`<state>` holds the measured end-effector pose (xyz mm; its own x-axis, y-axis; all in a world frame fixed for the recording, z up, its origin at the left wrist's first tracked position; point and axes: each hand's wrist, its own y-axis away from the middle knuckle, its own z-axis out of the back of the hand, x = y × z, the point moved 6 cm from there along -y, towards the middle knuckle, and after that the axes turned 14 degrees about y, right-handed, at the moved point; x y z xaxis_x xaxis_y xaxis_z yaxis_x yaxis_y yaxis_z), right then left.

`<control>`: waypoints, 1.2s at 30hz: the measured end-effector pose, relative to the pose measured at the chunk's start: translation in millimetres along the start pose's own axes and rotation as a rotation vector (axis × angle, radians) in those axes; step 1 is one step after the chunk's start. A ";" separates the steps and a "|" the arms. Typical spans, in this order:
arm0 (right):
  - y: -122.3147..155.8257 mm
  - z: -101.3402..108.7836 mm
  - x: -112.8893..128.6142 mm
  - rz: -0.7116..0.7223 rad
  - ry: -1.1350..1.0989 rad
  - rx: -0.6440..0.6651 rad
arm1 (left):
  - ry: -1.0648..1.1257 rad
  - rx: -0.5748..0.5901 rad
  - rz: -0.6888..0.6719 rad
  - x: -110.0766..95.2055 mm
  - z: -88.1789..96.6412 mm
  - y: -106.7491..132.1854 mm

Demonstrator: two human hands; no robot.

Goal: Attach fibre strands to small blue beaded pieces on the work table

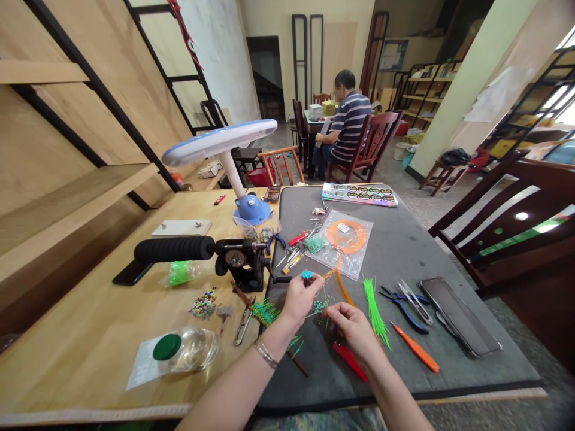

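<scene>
My left hand (pixel 302 294) is closed in a pinch around a small teal piece (pixel 306 275) held just above the grey mat (pixel 404 251). My right hand (pixel 353 323) is close beside it, fingers pinched on a thin green strand whose end is hard to make out. A cluster of small teal beads (pixel 320 305) sits between the two hands. An orange cord (pixel 344 287) runs from a plastic bag (pixel 344 239) down towards my hands. A bunch of bright green strands (pixel 375 308) lies on the mat just right of my right hand.
Blue-handled pliers (pixel 404 302), scissors, an orange tool (pixel 417 353), a red tool (pixel 350 359) and a dark case (pixel 458 314) lie on the mat. A black vise (pixel 238 260), a lamp (pixel 224 143), loose beads (pixel 203 303) and a green-capped bottle (pixel 179 350) stand left. A person sits at a far table.
</scene>
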<state>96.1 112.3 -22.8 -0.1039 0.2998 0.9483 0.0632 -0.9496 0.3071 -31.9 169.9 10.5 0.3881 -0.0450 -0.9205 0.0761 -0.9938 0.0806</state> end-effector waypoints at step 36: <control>20.8 8.6 -25.2 -0.065 -0.217 -0.163 | -0.653 0.427 -0.142 -2.2 -1.9 17.9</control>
<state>108.6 85.8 -39.6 0.1137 0.3568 0.9272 -0.0992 -0.9246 0.3679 -29.6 152.4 14.7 -0.2262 0.1663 -0.9598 -0.3257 -0.9415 -0.0864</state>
